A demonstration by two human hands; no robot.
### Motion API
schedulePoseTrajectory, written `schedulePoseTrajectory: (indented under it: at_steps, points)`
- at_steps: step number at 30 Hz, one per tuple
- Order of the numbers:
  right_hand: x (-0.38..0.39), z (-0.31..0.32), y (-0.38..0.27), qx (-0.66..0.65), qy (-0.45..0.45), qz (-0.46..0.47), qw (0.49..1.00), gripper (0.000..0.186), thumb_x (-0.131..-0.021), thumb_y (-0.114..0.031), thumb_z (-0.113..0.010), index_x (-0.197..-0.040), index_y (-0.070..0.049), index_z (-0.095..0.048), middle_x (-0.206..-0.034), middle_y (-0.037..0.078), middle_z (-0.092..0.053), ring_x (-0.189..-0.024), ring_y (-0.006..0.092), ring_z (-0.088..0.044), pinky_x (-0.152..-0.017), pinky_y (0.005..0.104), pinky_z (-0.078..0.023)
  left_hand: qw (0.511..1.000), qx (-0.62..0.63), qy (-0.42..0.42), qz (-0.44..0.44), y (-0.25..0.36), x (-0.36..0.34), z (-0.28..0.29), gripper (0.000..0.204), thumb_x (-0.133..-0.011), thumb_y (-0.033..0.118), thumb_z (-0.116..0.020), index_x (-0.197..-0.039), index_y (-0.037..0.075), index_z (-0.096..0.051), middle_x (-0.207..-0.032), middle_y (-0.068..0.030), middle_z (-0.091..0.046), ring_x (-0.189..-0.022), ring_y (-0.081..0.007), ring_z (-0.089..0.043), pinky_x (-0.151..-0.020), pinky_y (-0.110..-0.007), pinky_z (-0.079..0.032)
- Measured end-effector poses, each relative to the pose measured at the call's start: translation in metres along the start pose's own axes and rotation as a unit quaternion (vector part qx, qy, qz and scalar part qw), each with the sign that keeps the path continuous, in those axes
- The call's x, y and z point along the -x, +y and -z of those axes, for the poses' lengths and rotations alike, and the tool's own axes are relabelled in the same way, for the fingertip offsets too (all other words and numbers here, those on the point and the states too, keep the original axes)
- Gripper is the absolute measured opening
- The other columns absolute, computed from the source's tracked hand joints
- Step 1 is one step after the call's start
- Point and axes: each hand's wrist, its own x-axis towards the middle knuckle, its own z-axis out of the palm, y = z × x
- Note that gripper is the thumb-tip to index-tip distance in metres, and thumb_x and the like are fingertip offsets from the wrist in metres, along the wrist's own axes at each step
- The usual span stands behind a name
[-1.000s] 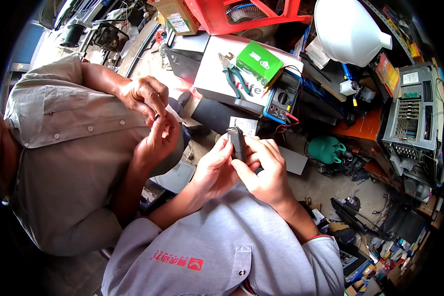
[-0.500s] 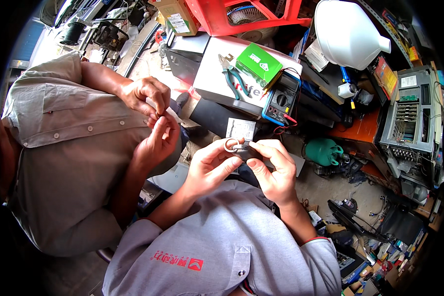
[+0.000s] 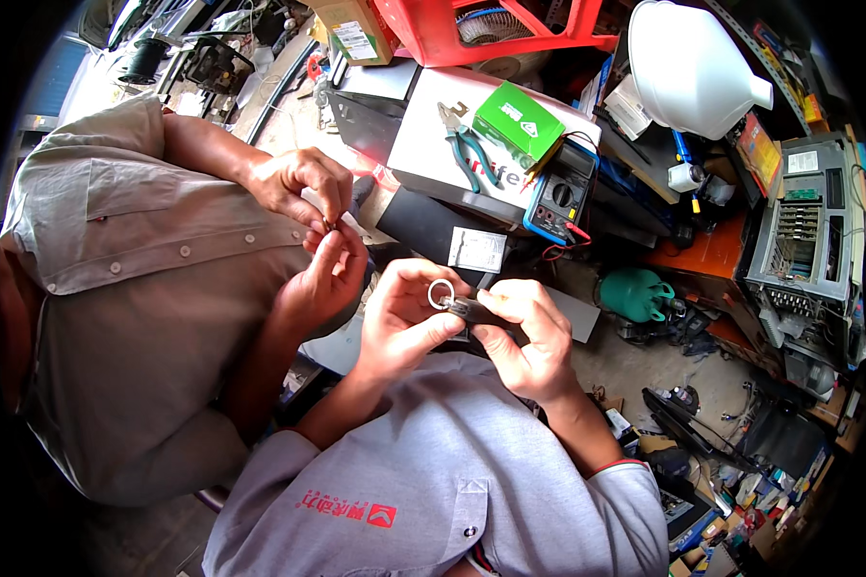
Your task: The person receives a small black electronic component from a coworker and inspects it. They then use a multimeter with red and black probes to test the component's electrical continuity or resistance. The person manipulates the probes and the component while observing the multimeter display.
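My left hand (image 3: 404,322) and my right hand (image 3: 529,337) are both closed on a small dark key fob (image 3: 471,310) in front of my chest. A pale round ring (image 3: 441,294) hangs off its left end, where a metal fitting shows beside my left fingers. My right thumb and fingers pinch the other end, hiding part of the body. Just beyond my hands lies a flat piece with a white printed label (image 3: 477,250).
On a white box (image 3: 433,173) lie teal-handled pliers (image 3: 470,154), a green box (image 3: 520,123) and a blue-edged multimeter (image 3: 560,192). At my left, a co-worker's hands (image 3: 322,216) pinch something tiny. A green tank (image 3: 635,294) and floor clutter are on the right.
The key fob has turned in my hands, showing more of its dark body and the ring's round face. The surroundings have shifted slightly right in view.
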Motion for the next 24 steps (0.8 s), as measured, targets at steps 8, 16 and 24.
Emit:
schedulePoseTrajectory:
  at_steps: [8,16,24]
  points:
    - [-0.013,0.004,-0.002,0.037,-0.048,0.034,0.998,0.025,-0.075,-0.006,-0.073,-0.097,0.0,-0.063,-0.091,0.013,-0.063,-0.078,0.0284,-0.061,-0.069,0.0357,-0.049,0.956,-0.259,-0.101,-0.096,0.019,-0.005,0.013,0.021,-0.081,0.0,-0.069,-0.101,-0.002,-0.063,-0.11,-0.017,-0.062,-0.1,-0.0226,-0.062,-0.087,-0.032,-0.05]
    - [-0.004,-0.01,0.021,0.104,-0.039,0.066,0.992,0.024,-0.077,-0.009,-0.071,-0.098,-0.001,-0.063,-0.09,0.013,-0.063,-0.072,0.0277,-0.061,-0.064,0.0358,-0.048,0.997,-0.071,0.015,-0.01,-0.016,0.01,0.017,0.015,-0.088,-0.006,-0.059,-0.102,-0.006,-0.059,-0.113,-0.0183,-0.061,-0.105,-0.0208,-0.06,-0.09,-0.031,-0.05]
    - [-0.019,0.045,0.012,-0.034,-0.166,-0.101,0.98,0.053,-0.068,-0.028,-0.082,-0.105,0.002,-0.062,-0.089,0.015,-0.062,-0.081,0.0318,-0.062,-0.076,0.0356,-0.052,0.979,-0.156,-0.071,-0.113,-0.013,0.023,-0.007,0.021,-0.083,-0.006,-0.065,-0.104,-0.003,-0.061,-0.119,-0.0189,-0.057,-0.114,-0.0264,-0.055,-0.098,-0.037,-0.043]
